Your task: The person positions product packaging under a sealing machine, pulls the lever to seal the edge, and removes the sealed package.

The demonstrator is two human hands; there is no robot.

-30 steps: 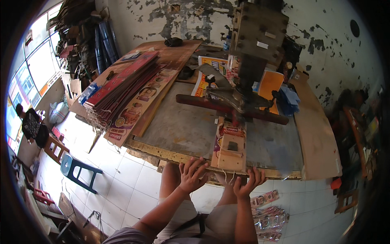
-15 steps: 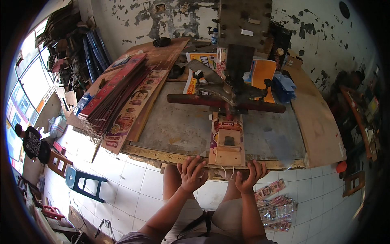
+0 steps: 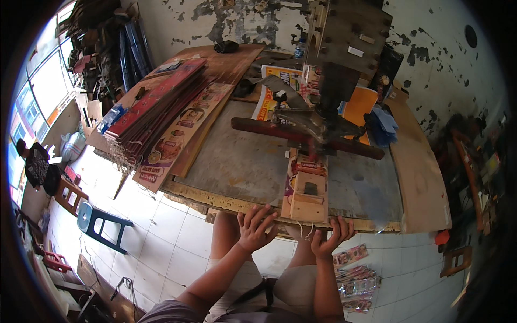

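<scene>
My left hand (image 3: 255, 230) rests at the front edge of the worktable (image 3: 226, 161), fingers spread and nothing in it. To its right, my right hand (image 3: 334, 238) lies on the same edge, also empty with fingers apart. Between and just beyond them sits a printed strip (image 3: 313, 163) with a plain wooden block (image 3: 305, 210) on its near end. White strings hang from that end over the edge. The strip's far end reaches under a press (image 3: 344, 59) with a dark red crossbar (image 3: 269, 129).
At the left stands a stack of long red printed strips (image 3: 161, 102) with dangling strings. Blue sheets (image 3: 383, 128) lie right of the press. More printed strips (image 3: 356, 285) are on the tiled floor, with a blue stool (image 3: 107, 229) at left. A person (image 3: 39, 167) sits farther off.
My view has tilted and turned a little, so the press and table appear shifted. Both hands stay at the table edge, and the strip and block keep their place.
</scene>
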